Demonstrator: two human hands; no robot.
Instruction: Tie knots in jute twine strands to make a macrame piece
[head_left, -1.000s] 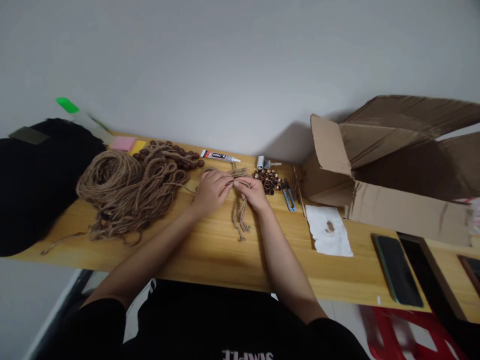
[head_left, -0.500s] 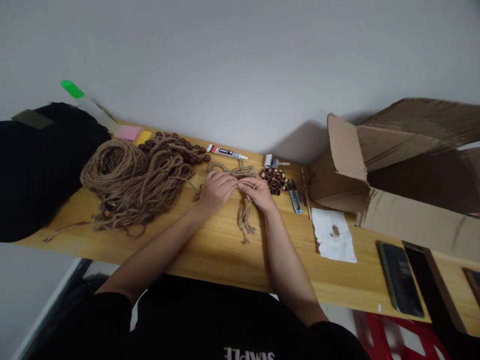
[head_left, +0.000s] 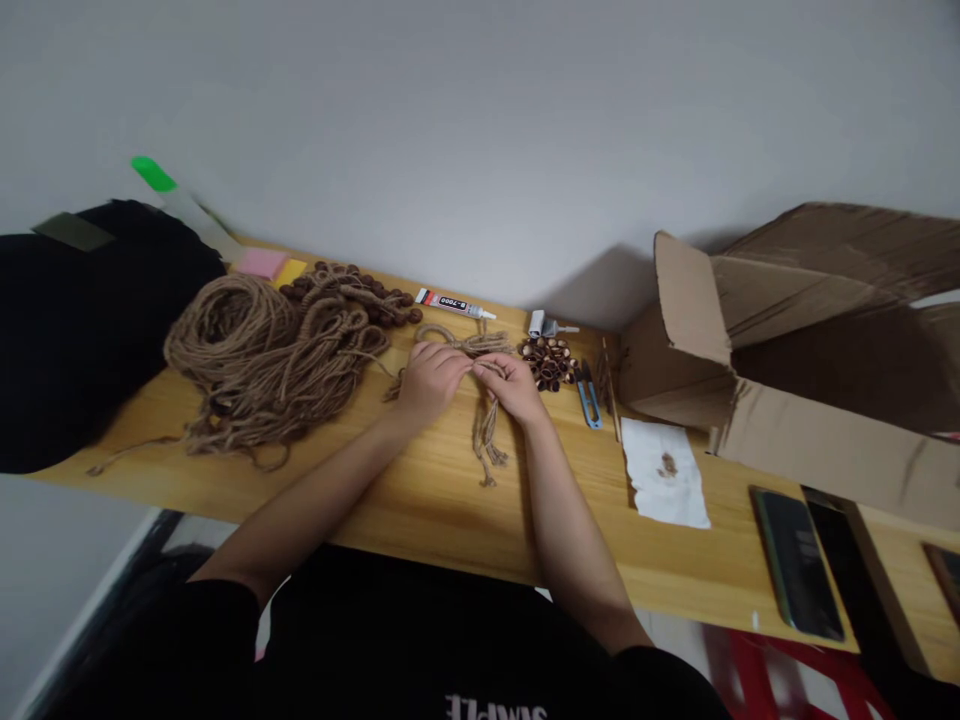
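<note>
Brown twine cords (head_left: 487, 440) hang down from between my hands, their knotted ends lying on the wooden table. My left hand (head_left: 433, 382) pinches the twine at the left, fingers pressed together. Opposite it, my right hand (head_left: 513, 384) grips the same twine between thumb and fingers, and the fingertips of both hands nearly meet. The exact spot they hold is hidden by the fingers. Just behind my hands lies a looped twine piece with a tassel (head_left: 480, 344). A large heap of twine (head_left: 262, 370) rests to the left, with dark round beads (head_left: 360, 285) behind it.
A glue tube (head_left: 454, 303) lies by the wall. To the right are dark shell-like pieces (head_left: 547, 362), blue thread snips (head_left: 589, 395), thin sticks (head_left: 611, 388), a stained white tissue (head_left: 664, 470), a phone (head_left: 799, 562) and an open cardboard box (head_left: 675, 370). Black cloth (head_left: 97, 340) sits far left.
The view has shifted very slightly. My hands stay together on the twine, with only a small shift of the right fingers.
</note>
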